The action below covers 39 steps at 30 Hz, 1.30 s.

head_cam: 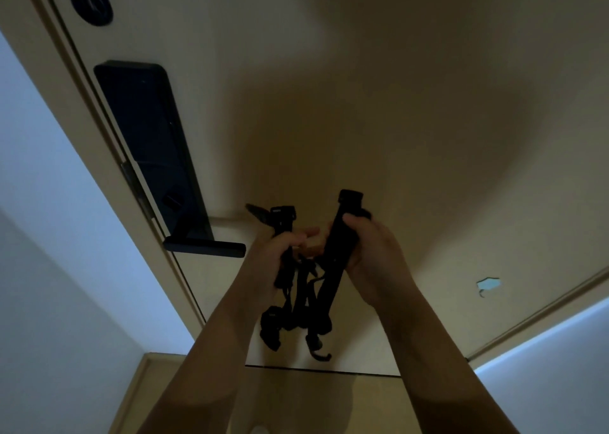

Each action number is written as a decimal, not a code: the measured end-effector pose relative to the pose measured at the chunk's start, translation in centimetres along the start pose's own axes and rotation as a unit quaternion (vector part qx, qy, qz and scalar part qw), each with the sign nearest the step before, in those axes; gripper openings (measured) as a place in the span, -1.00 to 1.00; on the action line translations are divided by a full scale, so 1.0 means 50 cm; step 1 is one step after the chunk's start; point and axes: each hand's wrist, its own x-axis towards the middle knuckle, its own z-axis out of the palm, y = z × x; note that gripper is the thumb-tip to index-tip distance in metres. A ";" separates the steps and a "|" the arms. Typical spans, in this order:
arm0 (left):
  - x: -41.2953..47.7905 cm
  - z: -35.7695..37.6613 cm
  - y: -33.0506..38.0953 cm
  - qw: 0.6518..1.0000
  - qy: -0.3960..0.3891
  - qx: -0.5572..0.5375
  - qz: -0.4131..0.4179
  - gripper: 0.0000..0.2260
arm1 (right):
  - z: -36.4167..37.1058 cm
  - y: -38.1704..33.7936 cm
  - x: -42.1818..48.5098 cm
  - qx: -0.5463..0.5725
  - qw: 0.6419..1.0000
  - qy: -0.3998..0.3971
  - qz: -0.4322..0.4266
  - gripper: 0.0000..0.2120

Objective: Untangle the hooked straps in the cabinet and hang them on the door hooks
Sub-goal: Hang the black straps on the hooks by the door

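Black webbing, one tangle, is held up in front of the door, hanging between and below both grips. The left grip is closed round a narrow bunch of strap ends, which stand up above its knuckles. The right grip is closed round one wide strap. The two grips sit just beside each other, fingertips nearly meeting.

Governing relation: the wide strap's long axis runs steeply. Its top end shows above the right grip, and its lower part passes down and left into the tangle. In my judgement the separation turns on drawing this strap along that axis, away from the left grip, which anchors the rest.

Hanging point: one hung loop lies against the door at upper left, well apart from the tangle. Its hook is cut off by the frame edge, and no door hook is visible. The left grip is the nearer one to that side.

Count:
- two grips
- one tangle, with at least two straps in it; the dim light prevents a firm number
- one curved hook at its lowest point
- one hung loop
- one lock plate
- one lever handle
- one pale blue mark on the door
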 end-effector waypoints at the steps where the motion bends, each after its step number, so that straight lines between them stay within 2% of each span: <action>1: -0.004 -0.003 -0.007 1.000 0.004 0.028 -0.009 -0.76 | -0.003 -0.008 0.007 0.036 0.999 0.025 -0.006 -0.80; 3: -0.014 -0.006 -0.024 0.994 -0.024 0.104 -0.026 -0.84 | -0.008 -0.023 0.021 0.085 0.995 0.042 -0.016 -0.88; 6: -0.028 0.014 -0.041 0.985 -0.070 0.157 -0.031 -0.61 | -0.004 -0.031 0.034 0.115 0.993 0.035 -0.020 -0.89; 8: -0.031 0.032 -0.048 0.984 -0.064 0.167 -0.020 -0.66 | 0.002 -0.028 0.039 0.158 0.986 0.047 -0.019 -0.84; 10: -0.032 0.049 -0.047 0.982 -0.036 0.187 0.000 -0.84 | 0.002 -0.030 0.042 0.176 0.982 0.065 -0.023 -0.80; 12: -0.025 0.048 -0.041 0.978 0.020 0.207 0.017 -0.79 | -0.004 -0.031 0.043 0.160 0.983 0.085 -0.031 -0.81; 14: -0.019 0.037 -0.021 0.980 0.045 0.191 0.036 -0.79 | -0.020 -0.030 0.040 0.115 0.985 0.123 -0.033 -0.86; 17: -0.014 0.027 0.019 0.983 0.014 0.172 0.064 -0.72 | -0.052 -0.022 0.024 -0.037 0.989 0.138 0.030 -0.82; 19: -0.011 0.032 0.050 0.978 -0.016 0.192 0.077 -0.62 | -0.064 -0.014 0.007 -0.153 0.975 0.139 0.083 -0.79; 20: -0.008 0.037 0.065 0.974 -0.038 0.208 0.076 -0.60 | -0.067 -0.010 -0.001 -0.214 0.963 0.146 0.078 -0.79; 23: -0.004 0.065 0.109 0.956 -0.099 0.270 0.061 -0.72 | -0.059 -0.014 -0.012 -0.371 0.909 0.180 -0.060 -0.90; 26: -0.001 0.102 0.150 0.945 -0.116 0.300 0.058 -0.71 | -0.025 -0.046 -0.032 -0.403 0.896 0.085 -0.168 -0.78; 28: -0.003 0.123 0.180 0.943 -0.128 0.301 0.065 -0.73 | -0.010 -0.070 -0.042 -0.376 0.909 0.018 -0.178 -0.69; 30: -0.008 0.142 0.213 0.940 -0.145 0.299 0.074 -0.78 | -0.002 -0.099 -0.045 -0.321 0.929 -0.012 -0.184 -0.71; 33: -0.021 0.173 0.253 0.930 -0.159 0.315 0.103 -0.80 | 0.003 -0.151 -0.044 -0.316 0.919 0.003 -0.234 -0.83; 39: -0.041 0.270 0.349 0.907 -0.146 0.338 0.206 -0.94 | 0.020 -0.296 -0.047 -0.339 0.896 0.021 -0.286 -0.77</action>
